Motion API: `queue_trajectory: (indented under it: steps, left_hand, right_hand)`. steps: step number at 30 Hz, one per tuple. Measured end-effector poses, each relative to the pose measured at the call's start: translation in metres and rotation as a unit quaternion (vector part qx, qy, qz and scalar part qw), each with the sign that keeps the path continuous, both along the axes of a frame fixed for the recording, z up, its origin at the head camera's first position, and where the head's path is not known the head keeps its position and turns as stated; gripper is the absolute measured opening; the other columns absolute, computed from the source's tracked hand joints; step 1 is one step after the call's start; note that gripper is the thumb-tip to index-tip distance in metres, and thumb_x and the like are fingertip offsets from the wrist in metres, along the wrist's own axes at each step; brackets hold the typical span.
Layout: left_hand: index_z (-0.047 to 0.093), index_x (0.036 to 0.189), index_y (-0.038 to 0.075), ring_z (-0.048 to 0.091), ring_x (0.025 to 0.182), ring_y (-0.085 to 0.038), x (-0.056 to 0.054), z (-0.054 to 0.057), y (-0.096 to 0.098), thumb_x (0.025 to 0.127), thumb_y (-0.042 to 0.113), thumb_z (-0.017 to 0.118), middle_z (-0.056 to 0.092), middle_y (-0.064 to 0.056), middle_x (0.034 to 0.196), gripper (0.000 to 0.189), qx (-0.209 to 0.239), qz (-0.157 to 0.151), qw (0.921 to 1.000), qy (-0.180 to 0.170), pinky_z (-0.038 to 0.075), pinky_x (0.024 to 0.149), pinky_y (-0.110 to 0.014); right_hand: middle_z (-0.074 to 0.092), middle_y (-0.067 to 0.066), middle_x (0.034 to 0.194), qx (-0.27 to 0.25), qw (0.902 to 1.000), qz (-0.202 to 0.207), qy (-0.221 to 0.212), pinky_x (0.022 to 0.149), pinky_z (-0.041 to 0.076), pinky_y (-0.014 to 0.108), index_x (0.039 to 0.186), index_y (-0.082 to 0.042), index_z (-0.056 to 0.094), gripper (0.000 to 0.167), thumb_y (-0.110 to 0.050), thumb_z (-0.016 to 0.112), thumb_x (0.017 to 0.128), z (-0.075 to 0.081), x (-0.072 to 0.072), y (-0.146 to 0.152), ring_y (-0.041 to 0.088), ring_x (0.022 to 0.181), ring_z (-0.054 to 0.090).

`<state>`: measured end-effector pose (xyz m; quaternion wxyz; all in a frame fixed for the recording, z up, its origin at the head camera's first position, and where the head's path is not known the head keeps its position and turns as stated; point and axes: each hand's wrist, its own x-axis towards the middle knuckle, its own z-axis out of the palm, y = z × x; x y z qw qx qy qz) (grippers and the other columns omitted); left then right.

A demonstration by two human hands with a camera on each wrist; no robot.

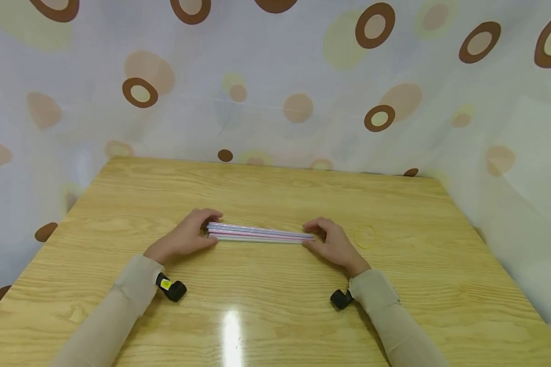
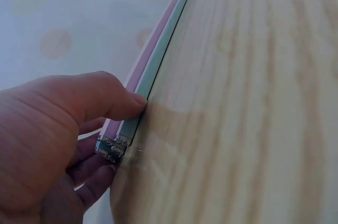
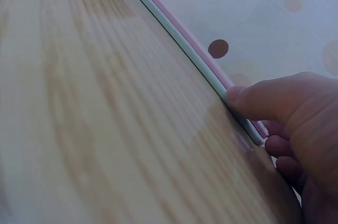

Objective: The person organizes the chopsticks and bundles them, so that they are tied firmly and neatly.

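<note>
A flat bundle of several pencils (image 1: 261, 234), pink, lilac and mint, lies crosswise on the table. My left hand (image 1: 188, 235) holds its left end, thumb on the near side and fingers curled behind. In the left wrist view that thumb presses a mint pencil (image 2: 158, 58) beside a pink pencil (image 2: 144, 61), and metal ferrules (image 2: 122, 141) show at the ends. At the right end my right hand (image 1: 334, 245) grips the bundle the same way. Its thumb (image 3: 253, 100) touches the mint pencil in the right wrist view, close to the plain ends.
A thin yellow rubber band (image 1: 365, 236) lies on the wooden table (image 1: 275, 285), just right of my right hand. Behind the table and along both sides hangs a pale curtain (image 1: 257, 122) with brown and beige circles. Small black cameras (image 1: 176, 291) sit on both wrists.
</note>
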<state>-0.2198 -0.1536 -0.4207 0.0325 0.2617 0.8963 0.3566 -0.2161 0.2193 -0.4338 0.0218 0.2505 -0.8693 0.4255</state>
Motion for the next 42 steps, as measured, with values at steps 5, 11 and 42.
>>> queue_trajectory:
  steps: [5,11,42]
  left_hand:
    - [0.059,0.121,-0.002,0.047,0.101,-0.025,-0.007,0.0,0.0,0.081,0.006,0.071,0.058,-0.015,0.117,0.043,0.006,0.002,1.0,-0.001,0.042,0.088,-0.041]
    - [0.063,0.119,-0.002,0.05,0.096,-0.023,-0.01,0.0,0.0,0.077,0.003,0.07,0.062,-0.015,0.115,0.043,0.008,-0.001,0.9997,-0.024,0.044,0.084,-0.036]
    - [0.068,0.092,0.008,0.053,0.073,-0.014,-0.02,0.002,0.01,0.07,0.011,0.074,0.064,-0.002,0.084,0.023,-0.013,0.019,0.9978,-0.063,0.045,0.068,-0.028]
  right_hand:
    - [0.066,0.01,0.1,0.018,0.9985,0.01,0.05,0.076,0.051,0.029,0.107,-0.002,0.067,0.024,-0.007,0.074,0.084,-0.003,-0.007,0.0,0.02,0.087,0.06]
    - [0.066,0.006,0.098,0.073,0.9943,0.026,0.073,0.073,0.048,0.029,0.107,-0.004,0.067,0.022,-0.009,0.072,0.085,-0.001,-0.008,-0.001,0.014,0.082,0.055]
    - [0.055,0.001,0.083,0.2,0.9737,0.062,0.091,0.07,0.041,0.029,0.094,-0.006,0.058,0.019,-0.004,0.063,0.076,0.012,-0.014,-0.012,0.011,0.074,0.043]
